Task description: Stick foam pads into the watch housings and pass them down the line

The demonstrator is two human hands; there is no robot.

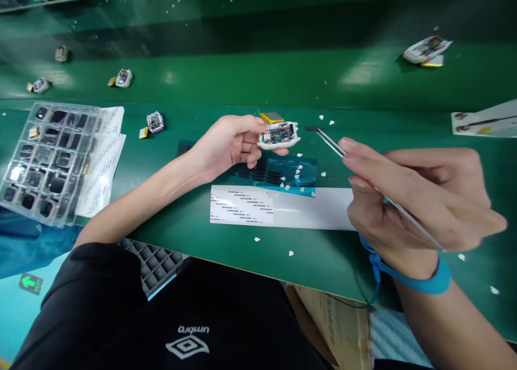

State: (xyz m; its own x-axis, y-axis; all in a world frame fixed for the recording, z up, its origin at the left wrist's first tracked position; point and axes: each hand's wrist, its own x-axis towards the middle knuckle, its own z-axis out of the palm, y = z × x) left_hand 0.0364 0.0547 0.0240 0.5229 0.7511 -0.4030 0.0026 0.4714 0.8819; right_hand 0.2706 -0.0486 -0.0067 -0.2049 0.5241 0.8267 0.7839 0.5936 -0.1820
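Note:
My left hand (232, 144) holds a small white open device (279, 135) above the green bench, its circuit board showing and a gold battery (271, 117) hanging at its back. My right hand (407, 197), with a blue wrist strap (424, 281), grips metal tweezers (335, 146). The tweezer tips carry a small black strip (312, 128) just right of the device, not touching it. Below the device lies a dark blue sheet (283, 170) of small parts and a white label strip (278, 208).
A clear tray (48, 160) of black square parts sits at the left on white sheets. More open devices (155, 122) (123, 78) (426, 49) lie on the green belt (242, 79) behind. White paper bits (291, 253) dot the bench. A grid tray (155, 262) lies on my lap.

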